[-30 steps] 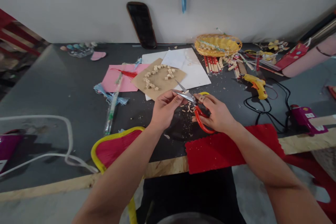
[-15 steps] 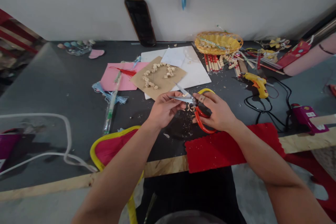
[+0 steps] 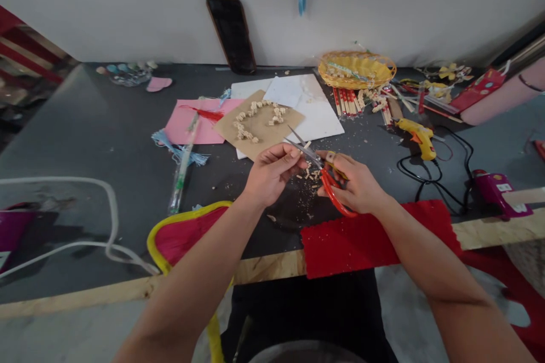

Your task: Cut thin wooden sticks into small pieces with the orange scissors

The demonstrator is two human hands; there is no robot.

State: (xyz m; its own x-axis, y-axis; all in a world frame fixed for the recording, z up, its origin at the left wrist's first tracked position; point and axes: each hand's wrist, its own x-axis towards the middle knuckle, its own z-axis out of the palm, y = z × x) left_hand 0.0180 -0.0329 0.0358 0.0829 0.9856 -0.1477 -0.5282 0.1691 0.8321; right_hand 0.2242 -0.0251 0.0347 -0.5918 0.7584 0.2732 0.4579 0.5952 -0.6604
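Note:
My right hand (image 3: 355, 181) grips the scissors (image 3: 334, 190) by their red and yellow handles, the blades pointing up and left, slightly apart. My left hand (image 3: 275, 173) is closed in a pinch at the blades; a small pale piece (image 3: 307, 145) shows there, mostly hidden by the fingers. Small cut wooden bits (image 3: 314, 173) and crumbs lie on the dark table below. Behind my hands, a brown paper square (image 3: 264, 125) carries pale wooden clusters (image 3: 255, 106) in a curved row, on top of white sheets (image 3: 319, 108).
A yellow glue gun (image 3: 419, 136) with a black cable lies right. Behind are a wicker basket (image 3: 357, 70), stick bundles (image 3: 347, 101) and a leaning phone (image 3: 232, 34). Red cloth (image 3: 357, 244) covers the front edge. Pink paper (image 3: 174, 123) and blue tassels (image 3: 170, 147) lie left.
The scissors have turned, and their handles and blades have come closer together. My right-hand fingers have closed in. The camera view has shifted slightly.

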